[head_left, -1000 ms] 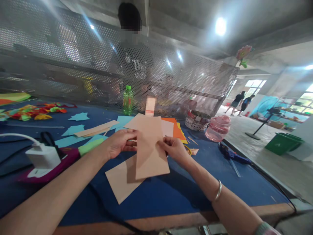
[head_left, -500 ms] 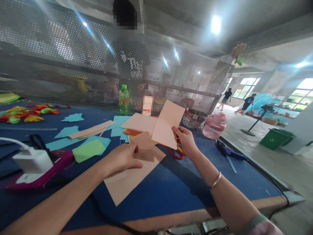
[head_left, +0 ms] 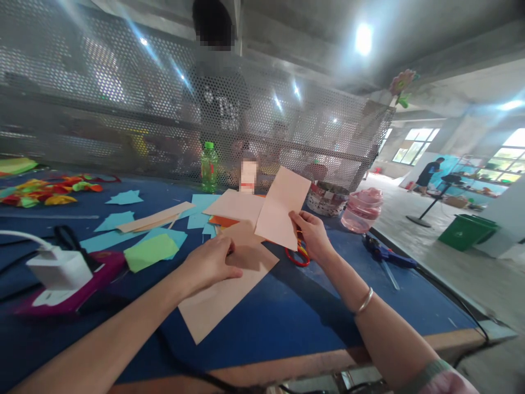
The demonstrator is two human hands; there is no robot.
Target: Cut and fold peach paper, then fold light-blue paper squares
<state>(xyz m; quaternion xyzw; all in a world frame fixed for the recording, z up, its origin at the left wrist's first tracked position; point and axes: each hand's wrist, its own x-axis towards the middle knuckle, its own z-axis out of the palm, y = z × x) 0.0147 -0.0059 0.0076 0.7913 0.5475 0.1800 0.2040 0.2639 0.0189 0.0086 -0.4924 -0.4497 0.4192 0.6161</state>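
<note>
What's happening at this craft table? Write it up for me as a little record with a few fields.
Left hand: resting on a tan paper sheet
Right hand: holding up a peach paper sheet by its edge
Beside the hands: scissors with red handles, green paper
Also on the blue table: glue gun, green bottle, white charger
Nearby: a person behind a perforated metal screen
</note>
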